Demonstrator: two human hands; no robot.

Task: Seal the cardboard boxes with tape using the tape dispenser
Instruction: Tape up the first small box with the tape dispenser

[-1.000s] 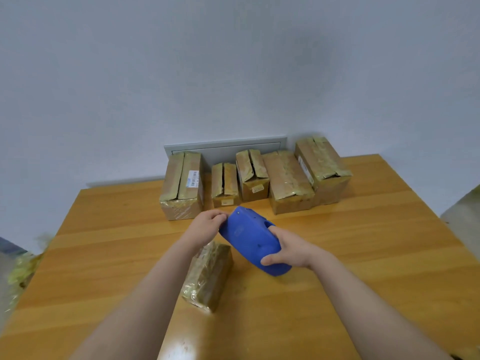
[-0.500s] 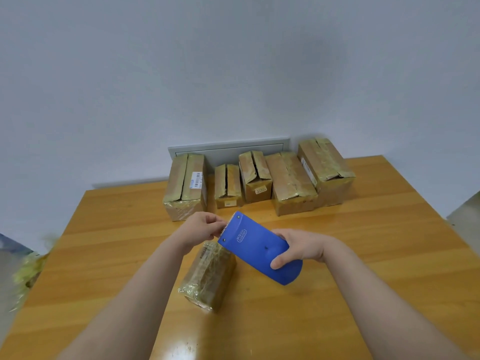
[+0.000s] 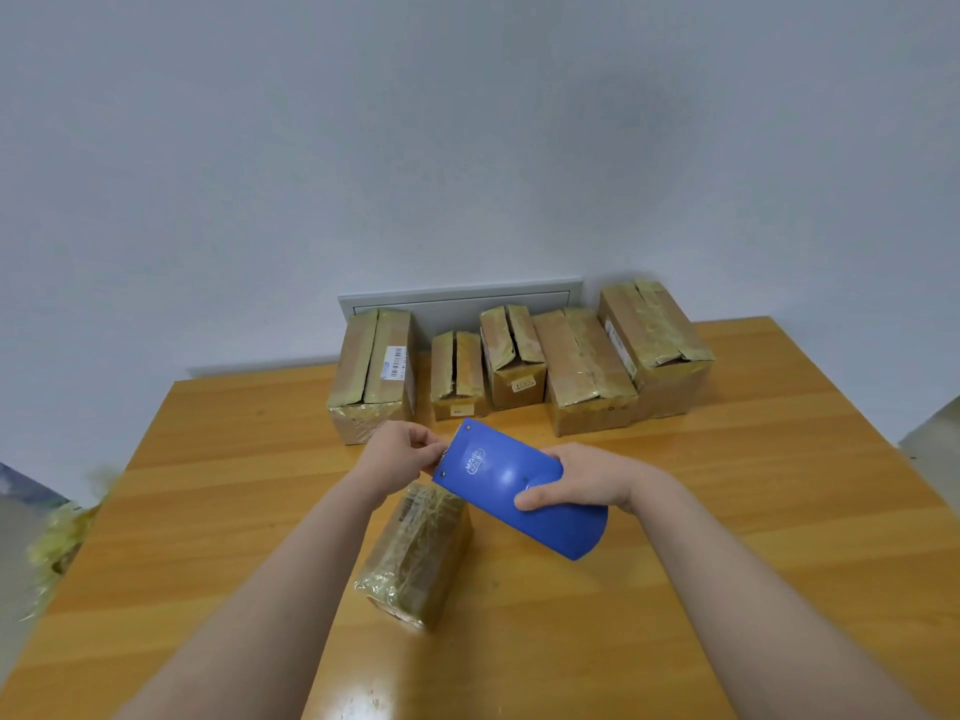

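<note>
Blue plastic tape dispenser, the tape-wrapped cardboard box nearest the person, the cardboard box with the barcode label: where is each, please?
Blue plastic tape dispenser [image 3: 501,478]: head view, flat blue side.
Tape-wrapped cardboard box nearest the person [image 3: 415,558]: head view, top face.
Cardboard box with the barcode label [image 3: 382,366]: head view, right top flap.

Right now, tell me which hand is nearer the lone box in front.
Left. The left hand is just beyond the box's far end, pinching at the dispenser's mouth; the right hand is off to its right, holding the dispenser's body.
</note>
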